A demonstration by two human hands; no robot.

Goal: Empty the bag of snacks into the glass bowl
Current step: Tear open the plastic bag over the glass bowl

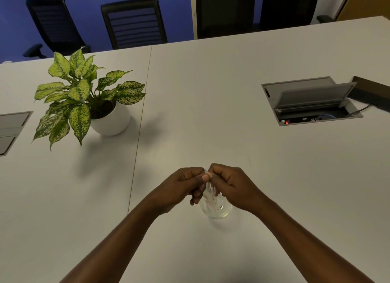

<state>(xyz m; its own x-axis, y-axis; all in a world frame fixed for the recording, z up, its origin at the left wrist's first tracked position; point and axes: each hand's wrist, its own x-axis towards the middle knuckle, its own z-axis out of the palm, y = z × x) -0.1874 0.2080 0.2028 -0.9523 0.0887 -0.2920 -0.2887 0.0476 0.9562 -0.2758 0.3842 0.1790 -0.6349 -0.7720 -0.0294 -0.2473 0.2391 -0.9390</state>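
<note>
A small clear plastic snack bag (210,191) hangs between my two hands, directly over a small glass bowl (217,213) that stands on the white table (190,114). My left hand (183,185) pinches the bag's top edge from the left. My right hand (230,183) pinches the same edge from the right, thumbs nearly touching. The bag is transparent and its contents are hard to make out. My hands hide part of the bowl's rim.
A potted plant (88,99) in a white pot stands at the left. An open cable box (310,101) is sunk into the table at the right, another hatch (10,131) at the far left. Black office chairs (133,21) line the far side.
</note>
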